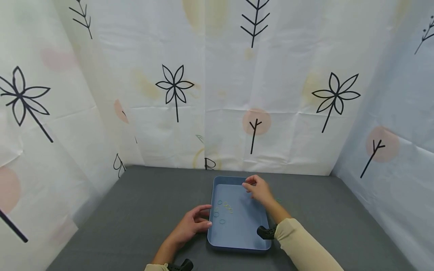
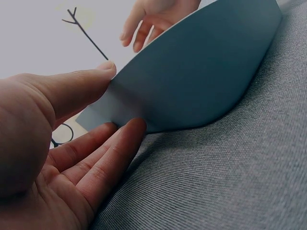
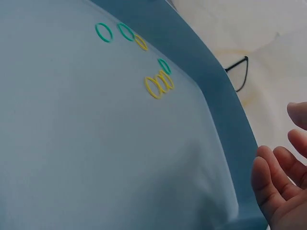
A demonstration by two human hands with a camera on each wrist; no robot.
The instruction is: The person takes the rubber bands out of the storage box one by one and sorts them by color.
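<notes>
A blue rectangular tray [image 1: 242, 235] lies on the grey table. Several small green and yellow rubber bands [image 1: 222, 221] are spread over the left part of its floor; in the right wrist view a yellow band [image 3: 152, 88] lies beside others like it. My left hand [image 1: 191, 226] is at the tray's left side, its thumb and extended fingers touching the outer wall [image 2: 192, 76] in the left wrist view. Over the far right corner hovers my right hand [image 1: 259, 190], fingers loosely bent, and I see nothing between them.
To the right of the tray, a small green band [image 1: 278, 200] lies on the grey tabletop [image 1: 322, 218], partly near the right forearm. White printed cloth [image 1: 223, 82] hangs behind the table and along both sides.
</notes>
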